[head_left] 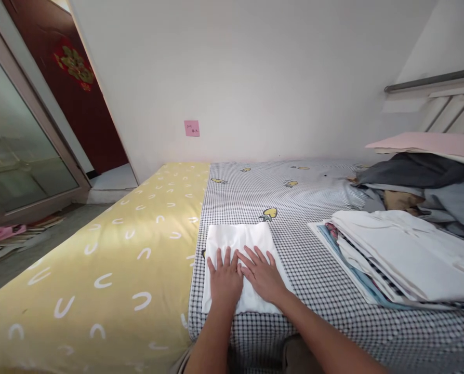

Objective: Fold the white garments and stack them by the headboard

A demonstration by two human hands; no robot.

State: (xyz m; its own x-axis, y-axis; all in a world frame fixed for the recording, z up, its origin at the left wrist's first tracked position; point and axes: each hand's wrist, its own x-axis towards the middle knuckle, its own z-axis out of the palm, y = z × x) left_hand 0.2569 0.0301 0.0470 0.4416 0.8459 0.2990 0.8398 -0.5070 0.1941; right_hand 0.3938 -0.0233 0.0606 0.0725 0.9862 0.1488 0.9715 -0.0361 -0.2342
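A white garment, folded into a neat rectangle, lies on the checked bedsheet near the bed's front edge. My left hand rests flat on its left half, fingers spread and pointing away from me. On the right half lies my right hand, also flat with the fingers apart. The two hands meet at the thumbs near the middle of the cloth. Which kind of garment it is cannot be made out.
A stack of folded clothes, white on top, sits to the right. Behind it is a heap of dark and grey clothes under a pink board. Yellow patterned bedding covers the left side. A pink note sticks to the wall.
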